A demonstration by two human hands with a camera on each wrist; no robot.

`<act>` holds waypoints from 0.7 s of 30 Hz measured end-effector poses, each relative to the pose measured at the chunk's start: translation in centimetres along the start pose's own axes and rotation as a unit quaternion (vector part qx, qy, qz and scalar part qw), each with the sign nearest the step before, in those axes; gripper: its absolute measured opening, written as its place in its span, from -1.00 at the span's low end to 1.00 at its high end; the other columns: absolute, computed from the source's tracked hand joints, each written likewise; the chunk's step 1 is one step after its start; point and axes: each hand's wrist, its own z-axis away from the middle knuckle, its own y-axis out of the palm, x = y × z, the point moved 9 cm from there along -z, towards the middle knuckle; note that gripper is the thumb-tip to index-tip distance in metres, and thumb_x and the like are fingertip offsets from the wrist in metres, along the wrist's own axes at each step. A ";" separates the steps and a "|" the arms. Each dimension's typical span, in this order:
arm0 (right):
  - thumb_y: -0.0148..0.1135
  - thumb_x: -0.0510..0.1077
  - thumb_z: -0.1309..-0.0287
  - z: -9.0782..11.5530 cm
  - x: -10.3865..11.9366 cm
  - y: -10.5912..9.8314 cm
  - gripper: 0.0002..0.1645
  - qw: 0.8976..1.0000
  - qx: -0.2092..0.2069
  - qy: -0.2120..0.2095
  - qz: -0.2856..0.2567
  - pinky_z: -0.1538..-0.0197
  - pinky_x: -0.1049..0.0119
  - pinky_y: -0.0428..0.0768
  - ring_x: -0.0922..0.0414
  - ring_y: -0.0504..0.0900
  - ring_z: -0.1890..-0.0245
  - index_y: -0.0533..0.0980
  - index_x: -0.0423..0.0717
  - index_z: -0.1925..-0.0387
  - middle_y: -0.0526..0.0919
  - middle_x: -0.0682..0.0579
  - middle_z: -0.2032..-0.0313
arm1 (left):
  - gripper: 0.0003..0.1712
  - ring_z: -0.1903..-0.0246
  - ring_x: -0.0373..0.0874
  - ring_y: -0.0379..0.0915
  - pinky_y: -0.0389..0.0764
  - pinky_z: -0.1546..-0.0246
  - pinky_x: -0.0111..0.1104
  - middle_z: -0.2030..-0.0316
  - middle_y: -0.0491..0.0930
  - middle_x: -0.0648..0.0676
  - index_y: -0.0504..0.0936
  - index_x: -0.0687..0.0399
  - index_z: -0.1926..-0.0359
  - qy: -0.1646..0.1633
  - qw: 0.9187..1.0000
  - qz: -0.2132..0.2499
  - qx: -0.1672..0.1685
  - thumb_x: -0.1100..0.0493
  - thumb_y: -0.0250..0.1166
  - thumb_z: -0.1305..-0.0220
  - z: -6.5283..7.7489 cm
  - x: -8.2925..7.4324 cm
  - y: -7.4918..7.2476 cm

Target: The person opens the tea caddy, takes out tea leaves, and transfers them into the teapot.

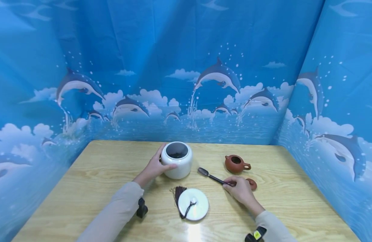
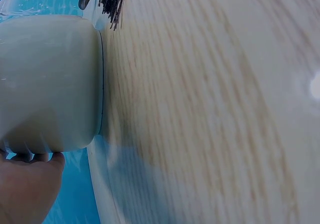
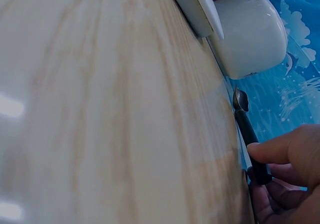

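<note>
A white ceramic jar [image 1: 179, 164] stands on the table, its mouth uncovered and some dark contents visible inside. My left hand [image 1: 157, 167] grips its left side, thumb across the front; the other fingers are mostly hidden behind it. In the left wrist view the jar [image 2: 50, 83] rises above that hand [image 2: 30, 186]. With thumb and fingers, my right hand [image 1: 241, 191] pinches the handle end of a dark tea scoop [image 1: 214, 177]. The scoop's head points left toward the jar, apart from it. Seen from the right wrist, the scoop [image 3: 246, 129] sits low by the tabletop.
The jar's white lid [image 1: 198, 210], with a cord and dark tassel [image 1: 179, 194], lies in front of the jar. A small reddish-brown teapot [image 1: 234, 164] without its lid stands behind my right hand. Its round lid [image 1: 251, 184] lies beside that hand. Dolphin-print curtains [image 1: 174, 67] enclose the wooden table [image 1: 83, 188].
</note>
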 end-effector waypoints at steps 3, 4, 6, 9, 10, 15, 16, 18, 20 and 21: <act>0.44 -0.25 0.03 0.0 0.0 0.0 -0.89 1.000 0.001 0.000 0.002 0.31 0.35 0.52 0.24 0.58 0.42 0.68 -0.09 0.37 0.69 0.10 0.43 | 0.36 -0.45 0.13 -0.14 -0.06 -0.39 0.11 -0.49 -0.06 0.10 -0.14 -0.22 -0.52 -0.001 1.000 -0.004 0.000 -0.12 0.58 0.17 -0.1 0.0 0.0; 0.44 -0.25 0.03 0.0 0.0 0.0 -0.88 1.000 0.002 0.001 0.003 0.32 0.35 0.52 0.24 0.58 0.42 0.68 -0.09 0.37 0.69 0.10 0.44 | 0.37 -0.45 0.13 -0.14 -0.06 -0.39 0.12 -0.49 -0.06 0.10 -0.15 -0.22 -0.52 -0.001 1.000 -0.007 0.001 -0.13 0.58 0.17 -0.1 0.0 0.0; 0.44 -0.26 0.03 0.0 0.1 0.0 -0.88 1.000 0.003 0.002 0.002 0.32 0.36 0.52 0.25 0.57 0.43 0.68 -0.10 0.37 0.69 0.11 0.45 | 0.38 -0.45 0.12 -0.14 -0.07 -0.39 0.12 -0.49 -0.07 0.09 -0.15 -0.23 -0.52 -0.004 1.000 -0.010 0.000 -0.16 0.58 0.19 -0.1 0.1 0.0; 0.44 -0.26 0.03 0.0 0.1 0.1 -0.88 1.000 0.004 0.002 0.001 0.34 0.39 0.51 0.26 0.56 0.45 0.68 -0.11 0.37 0.68 0.12 0.46 | 0.39 -0.45 0.11 -0.15 -0.08 -0.39 0.12 -0.50 -0.08 0.07 -0.15 -0.24 -0.52 -0.007 1.000 -0.010 0.000 -0.17 0.58 0.20 -0.1 0.0 0.0; 0.44 -0.26 0.03 0.0 0.1 0.1 -0.88 1.000 0.004 0.002 0.000 0.34 0.39 0.51 0.26 0.55 0.45 0.68 -0.11 0.37 0.67 0.12 0.47 | 0.39 -0.45 0.10 -0.15 -0.08 -0.39 0.12 -0.50 -0.08 0.07 -0.15 -0.25 -0.52 -0.008 1.000 -0.009 0.000 -0.17 0.58 0.21 -0.1 0.0 0.0; 0.44 -0.27 0.05 0.0 0.1 0.1 -0.89 1.000 0.001 -0.005 -0.002 0.36 0.41 0.49 0.27 0.54 0.46 0.67 -0.11 0.39 0.66 0.13 0.49 | 0.36 -0.45 0.12 -0.16 -0.06 -0.39 0.12 -0.49 -0.08 0.09 -0.15 -0.24 -0.52 -0.004 1.000 -0.003 0.003 -0.14 0.57 0.17 -0.1 0.0 0.0; 0.44 -0.27 0.05 0.0 0.1 0.1 -0.89 1.000 0.000 -0.006 -0.004 0.36 0.42 0.49 0.27 0.53 0.47 0.67 -0.11 0.39 0.65 0.13 0.49 | 0.36 -0.45 0.13 -0.16 -0.06 -0.38 0.13 -0.49 -0.08 0.10 -0.15 -0.23 -0.52 -0.004 1.000 -0.003 0.003 -0.13 0.57 0.15 -0.1 0.0 0.1; 0.44 -0.27 0.05 0.0 0.1 0.2 -0.89 1.000 0.001 -0.007 -0.006 0.36 0.43 0.49 0.27 0.53 0.47 0.67 -0.11 0.39 0.65 0.13 0.49 | 0.35 -0.45 0.13 -0.16 -0.06 -0.38 0.13 -0.49 -0.08 0.10 -0.16 -0.24 -0.52 -0.007 1.000 -0.003 0.004 -0.12 0.57 0.14 0.0 0.0 0.1; 0.44 -0.27 0.05 0.0 0.0 0.2 -0.89 1.000 0.002 -0.007 -0.007 0.36 0.43 0.49 0.26 0.54 0.47 0.67 -0.12 0.39 0.66 0.13 0.49 | 0.34 -0.45 0.13 -0.16 -0.05 -0.38 0.14 -0.49 -0.08 0.10 -0.16 -0.24 -0.52 -0.008 1.000 -0.007 0.004 -0.12 0.56 0.13 0.0 0.0 0.1; 0.44 -0.27 0.05 0.0 0.0 0.2 -0.88 1.000 0.003 -0.007 -0.007 0.36 0.42 0.49 0.26 0.54 0.46 0.67 -0.12 0.38 0.66 0.13 0.49 | 0.34 -0.45 0.14 -0.15 -0.05 -0.38 0.14 -0.49 -0.07 0.10 -0.16 -0.24 -0.52 -0.009 1.000 -0.011 0.003 -0.13 0.56 0.12 0.1 0.0 0.0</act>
